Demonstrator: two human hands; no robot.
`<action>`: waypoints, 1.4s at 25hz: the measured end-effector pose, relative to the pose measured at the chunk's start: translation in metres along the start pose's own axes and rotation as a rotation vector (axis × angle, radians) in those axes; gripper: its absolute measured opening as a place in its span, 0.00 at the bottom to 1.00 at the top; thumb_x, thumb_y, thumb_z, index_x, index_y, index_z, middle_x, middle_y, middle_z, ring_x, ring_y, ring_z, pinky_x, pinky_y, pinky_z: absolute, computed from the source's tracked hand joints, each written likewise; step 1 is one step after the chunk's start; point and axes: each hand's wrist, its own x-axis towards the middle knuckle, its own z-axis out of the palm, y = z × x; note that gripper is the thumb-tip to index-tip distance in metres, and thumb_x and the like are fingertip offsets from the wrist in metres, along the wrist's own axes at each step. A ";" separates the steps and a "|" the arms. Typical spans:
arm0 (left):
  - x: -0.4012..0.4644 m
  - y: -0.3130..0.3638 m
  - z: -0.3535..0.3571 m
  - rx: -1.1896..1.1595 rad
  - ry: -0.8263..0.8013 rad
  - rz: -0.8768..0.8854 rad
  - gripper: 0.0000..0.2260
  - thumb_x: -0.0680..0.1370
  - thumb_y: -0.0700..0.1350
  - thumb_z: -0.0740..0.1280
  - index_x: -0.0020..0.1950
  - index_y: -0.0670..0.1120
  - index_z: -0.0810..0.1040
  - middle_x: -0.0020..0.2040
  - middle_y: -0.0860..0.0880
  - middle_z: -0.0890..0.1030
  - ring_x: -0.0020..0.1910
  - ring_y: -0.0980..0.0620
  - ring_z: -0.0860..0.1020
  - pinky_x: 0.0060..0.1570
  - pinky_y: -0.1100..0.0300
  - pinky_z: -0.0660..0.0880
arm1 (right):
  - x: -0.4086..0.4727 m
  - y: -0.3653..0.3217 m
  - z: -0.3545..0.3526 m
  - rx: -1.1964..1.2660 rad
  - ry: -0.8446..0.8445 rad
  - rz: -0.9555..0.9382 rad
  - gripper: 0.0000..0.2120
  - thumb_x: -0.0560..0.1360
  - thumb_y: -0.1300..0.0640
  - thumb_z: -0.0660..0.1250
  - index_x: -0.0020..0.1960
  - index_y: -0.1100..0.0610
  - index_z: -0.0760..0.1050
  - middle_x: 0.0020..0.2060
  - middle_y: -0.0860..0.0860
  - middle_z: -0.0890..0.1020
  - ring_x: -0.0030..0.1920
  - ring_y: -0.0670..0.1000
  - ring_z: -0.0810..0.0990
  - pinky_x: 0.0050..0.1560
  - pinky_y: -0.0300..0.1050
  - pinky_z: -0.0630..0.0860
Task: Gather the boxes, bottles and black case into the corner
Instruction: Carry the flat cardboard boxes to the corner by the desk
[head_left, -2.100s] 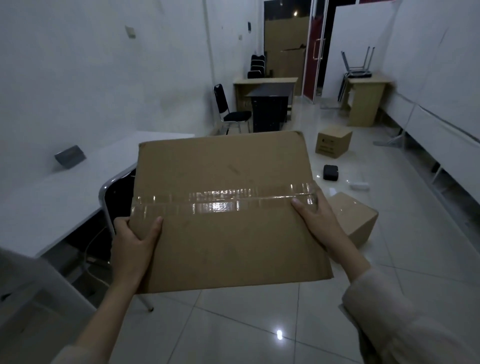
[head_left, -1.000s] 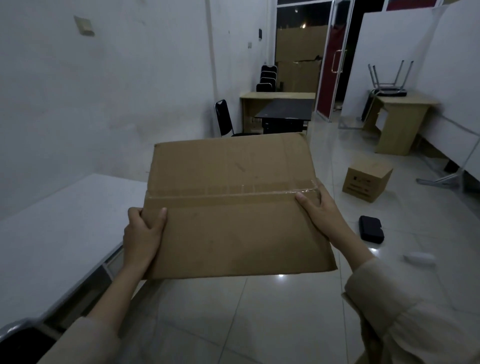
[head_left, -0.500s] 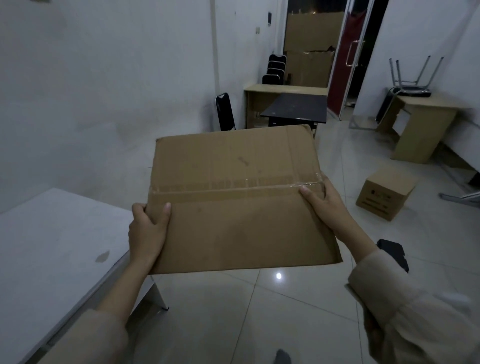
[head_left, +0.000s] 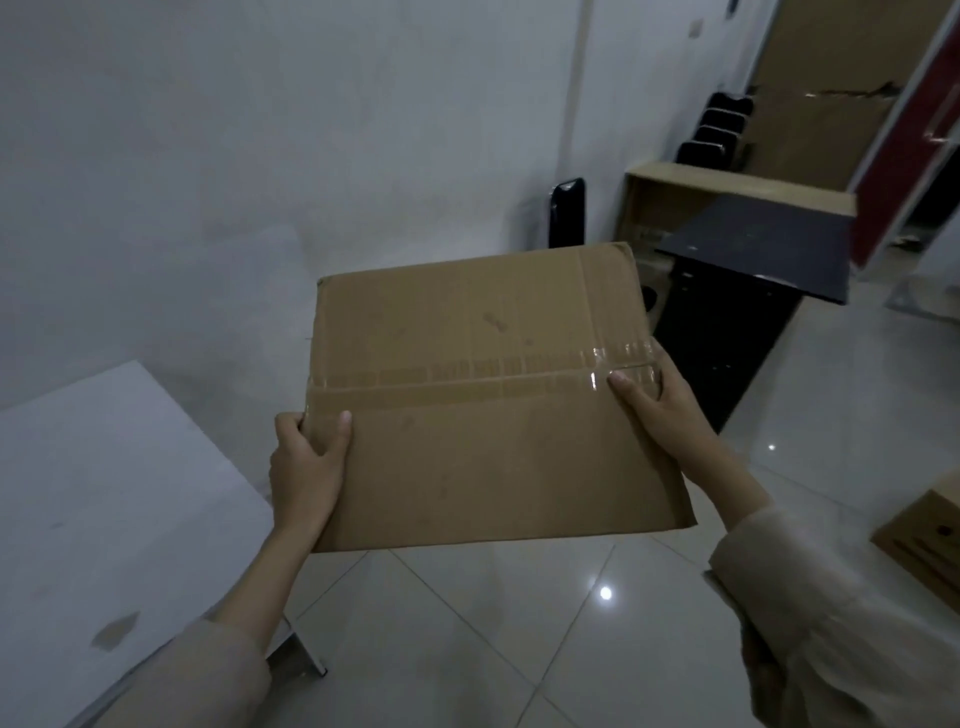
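Gripping a taped cardboard box (head_left: 488, 395) at mid-frame, above the tiled floor (head_left: 467, 639): left hand (head_left: 306, 467) clamping its 9 o'clock edge (thumb on top), right hand (head_left: 660, 405) clasping the 3 o'clock edge. Second cardboard box (head_left: 924, 540) sitting at 4 o'clock.

Centre frame, the cardboard box (head_left: 493, 405) is plain brown, crossed by a glossy clear tape strip (head_left: 519, 371). Lower left, the table (head_left: 104, 493) is white. Upper right, a black desk (head_left: 758, 249) and red door (head_left: 904, 156). Floor tiles (head_left: 493, 649) are glossy white.
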 end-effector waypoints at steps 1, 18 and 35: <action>0.018 -0.006 0.008 0.009 0.036 -0.022 0.22 0.76 0.56 0.63 0.58 0.39 0.67 0.56 0.39 0.77 0.45 0.47 0.73 0.44 0.53 0.70 | 0.028 0.005 0.011 0.011 -0.030 -0.008 0.29 0.74 0.47 0.65 0.72 0.47 0.59 0.63 0.50 0.74 0.60 0.51 0.76 0.57 0.49 0.76; 0.329 -0.129 0.104 0.166 0.245 -0.379 0.18 0.78 0.53 0.60 0.57 0.39 0.68 0.46 0.46 0.73 0.44 0.47 0.71 0.44 0.53 0.68 | 0.393 0.083 0.257 0.014 -0.382 0.157 0.28 0.76 0.50 0.63 0.73 0.49 0.58 0.61 0.46 0.72 0.57 0.47 0.75 0.50 0.36 0.72; 0.365 -0.475 0.210 -0.059 0.510 -1.237 0.20 0.80 0.48 0.58 0.71 0.47 0.64 0.70 0.43 0.68 0.67 0.41 0.68 0.63 0.47 0.65 | 0.498 0.403 0.624 -0.164 -1.035 0.294 0.23 0.75 0.64 0.64 0.69 0.52 0.67 0.64 0.47 0.70 0.68 0.50 0.67 0.64 0.39 0.66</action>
